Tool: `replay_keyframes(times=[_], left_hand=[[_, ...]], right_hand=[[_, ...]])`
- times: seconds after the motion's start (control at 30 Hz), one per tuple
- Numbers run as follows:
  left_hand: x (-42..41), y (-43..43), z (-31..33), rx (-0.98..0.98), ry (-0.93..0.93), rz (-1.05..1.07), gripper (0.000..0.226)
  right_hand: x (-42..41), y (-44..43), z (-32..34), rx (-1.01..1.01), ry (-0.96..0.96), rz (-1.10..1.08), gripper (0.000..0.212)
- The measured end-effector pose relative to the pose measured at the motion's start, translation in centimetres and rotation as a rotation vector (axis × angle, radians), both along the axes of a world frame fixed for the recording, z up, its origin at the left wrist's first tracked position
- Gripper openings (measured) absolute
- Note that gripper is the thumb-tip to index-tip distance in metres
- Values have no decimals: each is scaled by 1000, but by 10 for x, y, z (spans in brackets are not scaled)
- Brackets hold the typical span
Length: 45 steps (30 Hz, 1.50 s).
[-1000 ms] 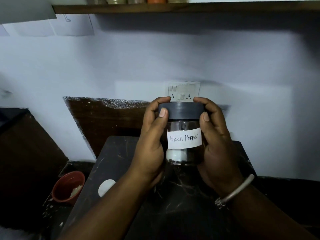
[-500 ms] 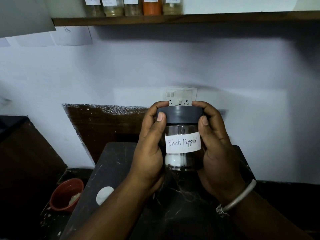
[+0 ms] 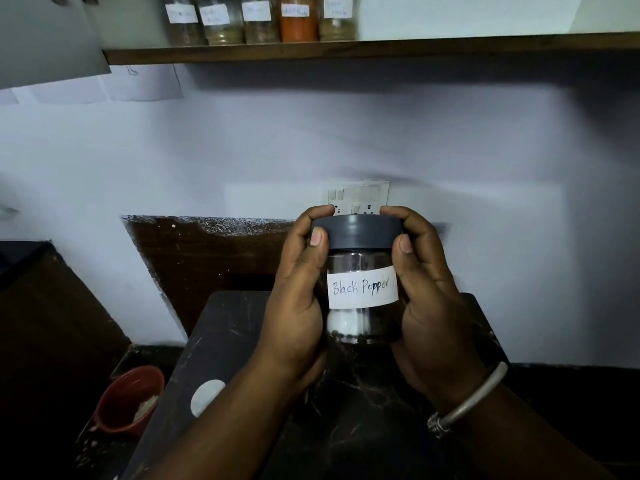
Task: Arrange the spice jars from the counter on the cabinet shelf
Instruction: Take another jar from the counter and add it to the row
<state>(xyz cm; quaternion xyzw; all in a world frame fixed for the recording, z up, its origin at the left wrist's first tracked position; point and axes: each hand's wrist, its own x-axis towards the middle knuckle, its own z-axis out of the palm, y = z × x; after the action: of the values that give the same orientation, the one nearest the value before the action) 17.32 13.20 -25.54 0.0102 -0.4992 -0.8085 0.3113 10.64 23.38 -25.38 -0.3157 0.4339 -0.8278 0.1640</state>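
One clear jar (image 3: 362, 292) was held in the centre of the frame, above the dark marbled counter (image 3: 221, 341) and well below the shelf (image 3: 450, 46). Its white paper label (image 3: 362, 287) read "Black Pepper" in handwritten ink. The grey lid (image 3: 358, 232) sat closed on top; the glass body was mostly empty, with a few dark peppercorns and a white patch showing at the bottom.

Left hand (image 3: 294, 306): wrapped round the left side of the jar, thumb pressed on the lid edge. Right hand (image 3: 429, 306): wrapped round the right side, thumb on the lid edge, with a metal bangle (image 3: 467, 398) at the wrist.

Five jars (image 3: 261, 19) stood in a row on the wooden shelf at the upper middle of the frame, each with a white label too blurred to read. One jar (image 3: 299, 20) held orange powder; the others held tan or brownish contents.

A white switch and socket plate (image 3: 358, 195) was on the wall (image 3: 485, 150) directly behind the lid. A red bowl (image 3: 128, 400) with pale contents sat at the lower left, beside the counter. A white round spot (image 3: 206, 396) lay on the counter's left part.
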Motion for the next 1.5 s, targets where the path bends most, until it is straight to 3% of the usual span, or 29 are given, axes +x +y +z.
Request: replay_keyframes(times=[1.0, 1.1, 1.2, 1.3, 1.5], left_hand=[[-15, -11, 7, -33, 29, -3, 45], [-23, -16, 20, -72, 58, 33, 52], [-32, -22, 39, -118, 98, 58, 50], [-43, -27, 60, -210, 113, 105, 34], [-82, -37, 115, -395, 174, 177, 35]], right_hand=[[-10, 0, 16, -2, 4, 25, 40], [-19, 4, 36, 78, 137, 9, 45], [-28, 11, 59, 276, 425, -150, 57], [-37, 19, 79, 398, 614, -299, 68], [-68, 14, 136, 464, 829, -449, 60]])
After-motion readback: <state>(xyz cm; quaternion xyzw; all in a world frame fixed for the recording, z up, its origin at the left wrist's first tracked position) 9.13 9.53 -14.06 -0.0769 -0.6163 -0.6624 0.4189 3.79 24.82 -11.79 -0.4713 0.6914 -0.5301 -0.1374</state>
